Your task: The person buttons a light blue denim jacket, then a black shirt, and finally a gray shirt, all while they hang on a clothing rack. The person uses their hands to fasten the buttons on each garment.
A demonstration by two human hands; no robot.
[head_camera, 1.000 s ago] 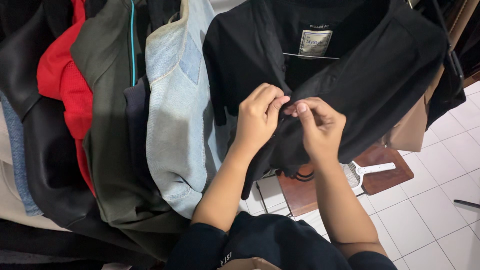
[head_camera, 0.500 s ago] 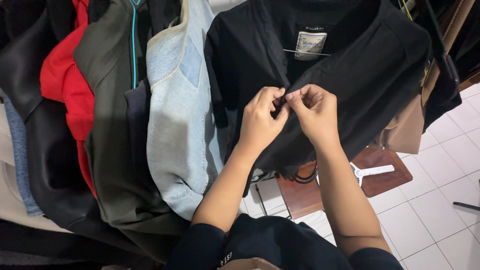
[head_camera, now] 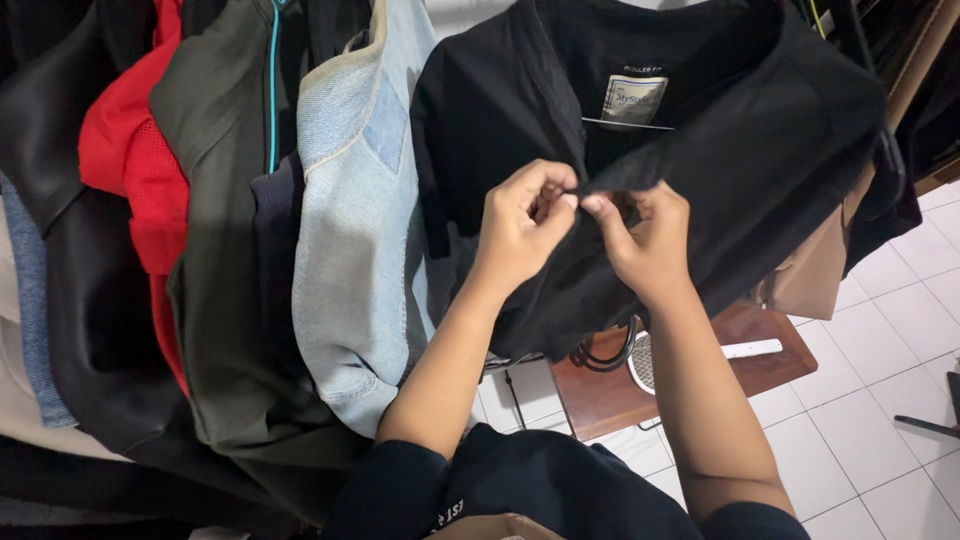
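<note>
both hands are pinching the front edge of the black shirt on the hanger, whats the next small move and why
Probably draw the pinched edges together and work the fastening closed. The left hand and right hand meet fingertip to fingertip on the black shirt, whose front hangs open below the collar label; no button is visible.

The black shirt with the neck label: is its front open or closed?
Open near the collar: the black shirt parts, showing the label, while both hands pinch its edges together below.

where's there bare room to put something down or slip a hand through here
Bare white floor tiles lie right of the wooden stool, whose near-left corner is bare too. A cable and a racket-like swatter fill the rest. The rack is crowded: black shirt, denim jacket and olive jacket touch, without gaps.
</note>
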